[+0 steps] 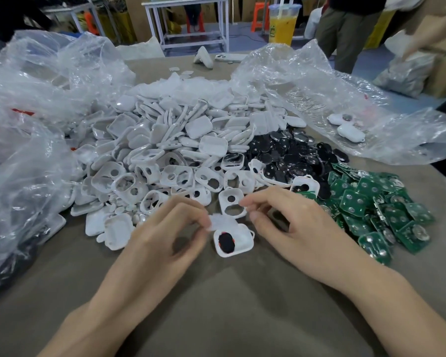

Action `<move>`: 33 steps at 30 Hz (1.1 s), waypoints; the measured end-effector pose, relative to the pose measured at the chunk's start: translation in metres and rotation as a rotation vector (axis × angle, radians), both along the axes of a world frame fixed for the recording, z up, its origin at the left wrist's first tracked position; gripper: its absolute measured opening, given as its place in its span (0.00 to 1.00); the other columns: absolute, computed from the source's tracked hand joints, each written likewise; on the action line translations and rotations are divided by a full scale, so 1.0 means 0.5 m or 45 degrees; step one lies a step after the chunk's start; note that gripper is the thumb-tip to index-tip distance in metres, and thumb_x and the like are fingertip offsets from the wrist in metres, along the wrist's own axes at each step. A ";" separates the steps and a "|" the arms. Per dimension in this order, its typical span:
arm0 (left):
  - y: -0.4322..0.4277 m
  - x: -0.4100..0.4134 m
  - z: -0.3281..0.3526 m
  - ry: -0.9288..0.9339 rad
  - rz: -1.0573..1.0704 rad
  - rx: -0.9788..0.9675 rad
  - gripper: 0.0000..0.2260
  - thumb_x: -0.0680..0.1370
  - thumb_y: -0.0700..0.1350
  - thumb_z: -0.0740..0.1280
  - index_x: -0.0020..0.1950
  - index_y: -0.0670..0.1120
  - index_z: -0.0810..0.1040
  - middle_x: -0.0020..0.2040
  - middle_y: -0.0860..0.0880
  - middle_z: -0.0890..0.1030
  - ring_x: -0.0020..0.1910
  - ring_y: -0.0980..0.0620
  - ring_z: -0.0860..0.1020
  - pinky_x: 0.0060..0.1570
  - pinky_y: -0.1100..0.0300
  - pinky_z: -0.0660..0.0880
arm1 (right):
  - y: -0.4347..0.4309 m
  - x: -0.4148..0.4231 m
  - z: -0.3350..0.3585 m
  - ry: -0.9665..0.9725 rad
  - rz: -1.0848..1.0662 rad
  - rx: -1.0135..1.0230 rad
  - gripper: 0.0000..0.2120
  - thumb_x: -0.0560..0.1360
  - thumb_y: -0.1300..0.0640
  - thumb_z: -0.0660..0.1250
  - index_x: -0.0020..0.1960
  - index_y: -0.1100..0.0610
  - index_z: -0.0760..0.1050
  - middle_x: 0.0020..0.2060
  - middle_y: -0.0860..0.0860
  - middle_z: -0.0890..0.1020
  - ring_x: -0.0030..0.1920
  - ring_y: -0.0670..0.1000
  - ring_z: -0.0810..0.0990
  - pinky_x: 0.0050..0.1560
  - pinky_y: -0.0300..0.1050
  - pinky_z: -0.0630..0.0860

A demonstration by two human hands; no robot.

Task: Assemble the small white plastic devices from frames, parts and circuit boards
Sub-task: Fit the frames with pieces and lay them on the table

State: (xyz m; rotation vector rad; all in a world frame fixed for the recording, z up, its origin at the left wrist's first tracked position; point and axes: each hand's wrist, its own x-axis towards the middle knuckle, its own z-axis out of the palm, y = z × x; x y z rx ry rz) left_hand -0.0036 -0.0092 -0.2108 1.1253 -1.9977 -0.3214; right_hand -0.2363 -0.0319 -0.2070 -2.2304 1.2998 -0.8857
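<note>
Trouble could start with the small white piece (223, 221). The left hand (170, 228) pinches it by one edge, with finger and thumb. The piece looks thin and blurry, so I think it could slip out, or bend if it goes in crooked. The right hand (294, 222) is just beside it with its fingers curled. I cannot tell if it holds anything.

The shell (238, 243) lies on the table between the two hands, just under the piece. It has a black pad (225, 242) inside. No hand holds the shell down, so I think it could slide away when the piece is pressed on. A loose frame (232, 202) sits just behind and could get mixed up with it. The big pile (165, 140) of white parts is very near too. A bump could knock parts down onto the work spot.

The table (216, 292) has a dull grey-brown cover. Black discs (289, 155) lie next to the pile, and green boards (371, 202) lie on the right. Crinkly clear bags (36, 99) sit on both sides. Far back are a phone (229, 57), a yellow drink (283, 24), white metal benches (191, 21) and people standing.
</note>
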 end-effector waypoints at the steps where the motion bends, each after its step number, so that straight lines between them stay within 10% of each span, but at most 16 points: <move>1: 0.004 0.000 0.001 -0.070 -0.028 0.011 0.05 0.81 0.43 0.69 0.50 0.53 0.76 0.54 0.59 0.76 0.50 0.54 0.80 0.44 0.65 0.75 | 0.002 -0.001 0.001 0.041 0.016 0.012 0.10 0.79 0.54 0.67 0.59 0.45 0.78 0.50 0.38 0.80 0.53 0.39 0.77 0.54 0.28 0.69; 12: 0.009 0.007 0.004 -0.479 -0.200 -0.135 0.07 0.81 0.44 0.64 0.52 0.47 0.82 0.55 0.55 0.80 0.51 0.57 0.78 0.52 0.63 0.74 | 0.002 -0.015 -0.002 0.329 0.173 0.030 0.21 0.73 0.33 0.64 0.64 0.36 0.70 0.57 0.30 0.74 0.63 0.38 0.71 0.67 0.40 0.65; 33: 0.024 0.019 0.013 -0.736 -0.290 -0.075 0.17 0.83 0.56 0.61 0.67 0.51 0.80 0.68 0.58 0.78 0.71 0.53 0.72 0.66 0.53 0.70 | -0.004 -0.018 -0.008 0.341 0.176 0.017 0.23 0.75 0.34 0.63 0.67 0.38 0.73 0.57 0.32 0.78 0.64 0.37 0.70 0.65 0.46 0.68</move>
